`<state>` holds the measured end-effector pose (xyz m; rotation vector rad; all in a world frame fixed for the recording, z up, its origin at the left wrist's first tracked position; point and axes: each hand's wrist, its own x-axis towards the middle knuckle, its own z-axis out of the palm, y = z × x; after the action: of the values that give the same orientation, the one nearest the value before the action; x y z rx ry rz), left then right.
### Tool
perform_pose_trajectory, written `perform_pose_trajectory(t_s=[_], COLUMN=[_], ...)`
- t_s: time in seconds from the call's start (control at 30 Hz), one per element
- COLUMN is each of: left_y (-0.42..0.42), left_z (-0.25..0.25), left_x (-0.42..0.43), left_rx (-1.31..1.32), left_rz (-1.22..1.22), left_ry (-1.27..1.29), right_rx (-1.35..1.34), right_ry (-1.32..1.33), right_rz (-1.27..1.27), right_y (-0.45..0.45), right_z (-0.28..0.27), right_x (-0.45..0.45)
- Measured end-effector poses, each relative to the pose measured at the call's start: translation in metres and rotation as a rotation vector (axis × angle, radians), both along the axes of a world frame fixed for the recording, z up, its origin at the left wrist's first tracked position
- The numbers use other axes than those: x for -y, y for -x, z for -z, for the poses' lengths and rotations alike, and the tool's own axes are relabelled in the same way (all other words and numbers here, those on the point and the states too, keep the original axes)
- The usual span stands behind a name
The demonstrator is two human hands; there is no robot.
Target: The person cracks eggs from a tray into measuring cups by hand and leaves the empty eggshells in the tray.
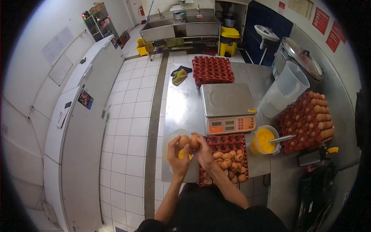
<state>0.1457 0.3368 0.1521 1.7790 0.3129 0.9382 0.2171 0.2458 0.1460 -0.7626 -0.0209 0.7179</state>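
Observation:
My left hand (179, 159) is closed round a brown egg (184, 141). Beside it my right hand (203, 154) grips another brown egg (195, 142); the two eggs are close together, and I cannot tell whether they touch. Both are held above a translucent bowl (166, 144), where some yellow egg shows between my hands. Just right of my hands lies a red egg tray (225, 143) heaped with brown eggshells (234, 166), some visibly broken. Further right stands a clear jug (255, 146) of yellow beaten egg with a metal-handled tool (282, 139) leaning in it.
Beyond the trays sits an orange-and-steel scale (228, 101). Stacked red trays (213, 69) and cloths (180, 75) lie at the back. On the right are a tall plastic jug (285, 89), a large pot (299, 58) and trays of brown eggs (309, 120). White freezers (83, 135) line the left.

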Motion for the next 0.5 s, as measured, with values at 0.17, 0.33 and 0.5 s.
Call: perform_pose_trajectory(t_s=[0.17, 0.33, 0.5], left_y=[0.022, 0.031, 0.032], left_z=[0.001, -0.009, -0.020], left_x=[-0.034, -0.063, -0.081], left_rx=[-0.008, -0.307, -0.411], left_rz=[0.083, 0.285, 0.386], left_ry=[0.451, 0.291, -0.034], right_rx=[-0.003, 0.290, 0.405], right_ry=[0.157, 0.354, 0.392], right_rz=[-0.079, -0.299, -0.450], right_y=[-0.001, -0.005, -0.008], right_z=[-0.007, -0.001, -0.009], right_x=[-0.010, -0.014, -0.011])
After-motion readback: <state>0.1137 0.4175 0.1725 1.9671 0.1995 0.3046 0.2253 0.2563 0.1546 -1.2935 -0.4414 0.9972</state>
